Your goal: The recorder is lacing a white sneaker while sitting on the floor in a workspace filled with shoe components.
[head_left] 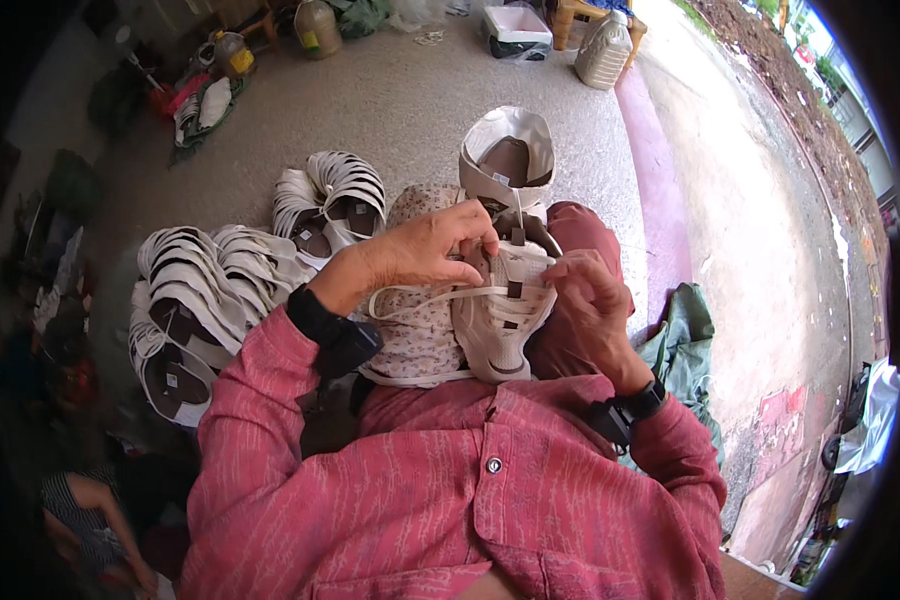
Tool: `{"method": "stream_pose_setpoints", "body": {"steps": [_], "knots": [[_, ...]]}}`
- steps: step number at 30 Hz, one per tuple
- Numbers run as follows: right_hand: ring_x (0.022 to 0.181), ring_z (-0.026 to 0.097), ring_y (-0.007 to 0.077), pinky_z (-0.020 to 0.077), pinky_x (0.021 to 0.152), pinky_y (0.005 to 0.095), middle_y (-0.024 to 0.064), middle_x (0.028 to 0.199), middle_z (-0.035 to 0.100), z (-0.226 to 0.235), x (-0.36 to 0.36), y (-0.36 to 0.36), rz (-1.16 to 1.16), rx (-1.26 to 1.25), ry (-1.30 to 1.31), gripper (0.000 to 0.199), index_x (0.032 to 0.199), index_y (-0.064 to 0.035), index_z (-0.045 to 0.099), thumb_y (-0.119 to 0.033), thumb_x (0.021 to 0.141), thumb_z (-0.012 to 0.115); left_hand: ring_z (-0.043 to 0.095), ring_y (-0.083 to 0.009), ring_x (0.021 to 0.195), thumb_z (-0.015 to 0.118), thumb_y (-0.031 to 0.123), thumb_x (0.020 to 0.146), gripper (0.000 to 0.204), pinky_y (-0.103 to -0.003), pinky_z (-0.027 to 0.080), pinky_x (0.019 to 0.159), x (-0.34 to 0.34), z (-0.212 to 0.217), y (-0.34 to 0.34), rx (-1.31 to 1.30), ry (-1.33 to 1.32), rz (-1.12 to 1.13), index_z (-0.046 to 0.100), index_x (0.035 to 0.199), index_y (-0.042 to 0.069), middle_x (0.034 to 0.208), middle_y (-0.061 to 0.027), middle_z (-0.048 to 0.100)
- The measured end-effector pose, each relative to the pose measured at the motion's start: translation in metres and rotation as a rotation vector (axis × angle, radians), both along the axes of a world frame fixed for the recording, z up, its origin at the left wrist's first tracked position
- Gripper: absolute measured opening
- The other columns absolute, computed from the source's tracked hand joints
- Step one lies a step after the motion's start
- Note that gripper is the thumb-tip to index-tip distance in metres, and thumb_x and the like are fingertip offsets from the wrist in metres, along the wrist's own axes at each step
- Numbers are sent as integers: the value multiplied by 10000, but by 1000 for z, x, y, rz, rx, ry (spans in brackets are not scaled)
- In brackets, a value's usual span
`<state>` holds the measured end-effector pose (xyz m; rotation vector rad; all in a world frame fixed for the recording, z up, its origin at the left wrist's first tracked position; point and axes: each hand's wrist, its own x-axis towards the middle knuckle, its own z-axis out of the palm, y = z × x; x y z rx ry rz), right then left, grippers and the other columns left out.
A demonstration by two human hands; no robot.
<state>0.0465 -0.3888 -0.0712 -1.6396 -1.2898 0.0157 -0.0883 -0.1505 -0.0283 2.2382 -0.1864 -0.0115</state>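
Observation:
A cream-white shoe upper (495,335) with dark loops down its tongue lies across my lap, its toe toward me. My left hand (420,250) is closed on its left edge, fingers curled by the tongue and thumb near the lacing. From that side a white shoelace (410,296) loops out to the left over a floral-patterned cloth (415,340). My right hand (592,298) pinches at the right eyelet edge; what lies between its fingertips is too small to make out. Just beyond stands another open pale upper (510,150) with a brown inside.
Stacked white shoe uppers (185,290) sit at my left, with another stack (330,195) farther ahead. Green cloth (685,340) lies by my right knee. Plastic jugs (604,52) and a white foam box (517,32) stand at the back. Another person's arm (110,515) shows at lower left.

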Motion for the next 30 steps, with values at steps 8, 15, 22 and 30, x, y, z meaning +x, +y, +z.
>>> {"method": "stream_pose_setpoints", "body": {"steps": [8,15,22,30], "knots": [[650,518,184,455,630,335,18,617,430,50,22,-67,300,239,923,170,790,-73,471,-202,865,553,570,-136,899,774,6,732,323,-277,501,783,2,-7,6,-114,52,-64,619,1013,43,1082,-34,451],[600,616,218,511,553,309,88,634,589,-5,79,-184,-434,-613,287,196,886,7,646,-185,902,613,575,-164,878,734,-29,697,285,-291,504,790,9,-1,8,-44,-4,-167,587,935,21,1052,-50,459],[779,626,255,499,683,377,112,883,629,42,34,-55,-153,-301,-109,147,932,-5,684,61,801,674,590,-185,874,718,-18,710,222,-305,492,774,4,-19,8,-8,-111,-115,588,886,21,1012,-52,515],[896,580,235,434,814,361,42,907,576,29,7,60,399,-275,-565,237,1001,-115,699,-59,771,672,603,-193,899,707,-12,733,203,-324,487,784,-1,-27,3,-4,-212,-33,598,901,20,964,-54,574]]}}
